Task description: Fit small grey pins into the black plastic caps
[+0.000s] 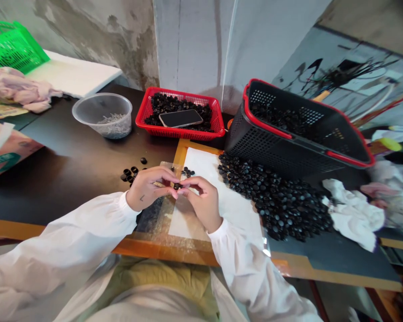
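Observation:
My left hand (148, 188) and my right hand (204, 200) meet over the front of the table, fingertips pinched on one small black cap (177, 186). Fingers cover part of the cap, so its details are hard to see. Just beyond my fingers a few small black parts (188, 171) lie at the edge of a white sheet (233, 208). Several loose black caps (134, 170) rest on the dark tabletop by my left hand. To the right of my right hand spreads a large heap of black caps (278, 201).
A red basket (179, 131) of black parts has a phone (180, 118) lying on top. Left of it stands a clear tub (102, 109) of small pale pieces. A tall black basket (285, 150) rises behind the heap. Crumpled white cloth (354, 212) and a tissue box (11, 152) flank the work area.

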Motion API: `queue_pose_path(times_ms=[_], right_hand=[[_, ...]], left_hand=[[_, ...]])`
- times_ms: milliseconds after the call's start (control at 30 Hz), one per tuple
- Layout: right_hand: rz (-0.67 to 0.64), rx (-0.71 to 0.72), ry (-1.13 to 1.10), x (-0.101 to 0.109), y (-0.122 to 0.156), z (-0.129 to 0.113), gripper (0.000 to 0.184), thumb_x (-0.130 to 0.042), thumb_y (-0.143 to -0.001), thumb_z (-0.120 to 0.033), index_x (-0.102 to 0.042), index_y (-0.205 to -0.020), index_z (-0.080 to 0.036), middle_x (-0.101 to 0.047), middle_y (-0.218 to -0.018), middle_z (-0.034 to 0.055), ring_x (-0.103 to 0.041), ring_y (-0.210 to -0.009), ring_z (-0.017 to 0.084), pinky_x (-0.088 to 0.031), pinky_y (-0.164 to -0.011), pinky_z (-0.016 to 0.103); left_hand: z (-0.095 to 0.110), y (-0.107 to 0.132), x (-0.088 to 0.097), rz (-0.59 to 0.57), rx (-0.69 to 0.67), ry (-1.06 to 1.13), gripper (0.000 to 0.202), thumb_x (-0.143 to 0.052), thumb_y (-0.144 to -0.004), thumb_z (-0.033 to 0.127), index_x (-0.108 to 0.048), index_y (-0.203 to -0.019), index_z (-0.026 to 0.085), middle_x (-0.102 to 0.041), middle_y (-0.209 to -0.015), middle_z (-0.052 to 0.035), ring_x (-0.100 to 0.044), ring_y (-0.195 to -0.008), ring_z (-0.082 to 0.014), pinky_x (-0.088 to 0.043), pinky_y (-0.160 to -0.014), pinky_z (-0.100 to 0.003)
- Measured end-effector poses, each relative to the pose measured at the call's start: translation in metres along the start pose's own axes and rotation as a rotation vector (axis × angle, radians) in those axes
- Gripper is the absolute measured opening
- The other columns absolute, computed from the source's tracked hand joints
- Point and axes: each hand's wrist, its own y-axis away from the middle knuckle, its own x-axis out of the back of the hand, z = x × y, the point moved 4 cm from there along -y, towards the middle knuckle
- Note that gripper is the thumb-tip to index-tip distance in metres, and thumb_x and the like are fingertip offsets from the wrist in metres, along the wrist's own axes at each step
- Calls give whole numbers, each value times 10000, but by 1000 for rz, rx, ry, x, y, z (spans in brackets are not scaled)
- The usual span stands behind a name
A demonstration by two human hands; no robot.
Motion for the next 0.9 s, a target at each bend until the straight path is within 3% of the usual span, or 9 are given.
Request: queue_pose_path(times_ms=[133,367,533,900], right_hand=[[5,-35,-86,-2,0,1,171,-846,-733,-267,-704,-821,-233,-723,-831,-12,-693,-798,166,-580,-787,283],[12,-47,-43,-2,2,-1,226,-866,-720,-346,-680,-761,-225,-653,-755,-21,-618,-699,145,-516,-655,255],[-23,-70,-57,-4,2,1,288,-859,-729,-397,-632,-737,-220,-625,-730,-29,-604,-682,138,-505,-658,257],[-61,4,-51,0,-2,-8,240,-874,-724,-352,-680,-736,-211,-660,-790,-7,-643,-747,148,-535,-688,261]], left_hand=[[-4,3,-4,35,37,103,261,-889,-706,346,-779,-894,202,-746,-868,-64,-703,-757,-161,-567,-668,-244],[-9,9,-9,110,119,204,334,-906,-657,428,-735,-792,175,-739,-839,-80,-695,-792,-187,-581,-696,-286],[-5,10,-6,90,48,164,240,-872,-734,357,-745,-838,181,-745,-864,-70,-702,-816,-163,-584,-728,-257],[-7,9,-6,76,16,129,260,-901,-688,322,-770,-868,186,-747,-831,-56,-711,-738,-158,-583,-625,-230]])
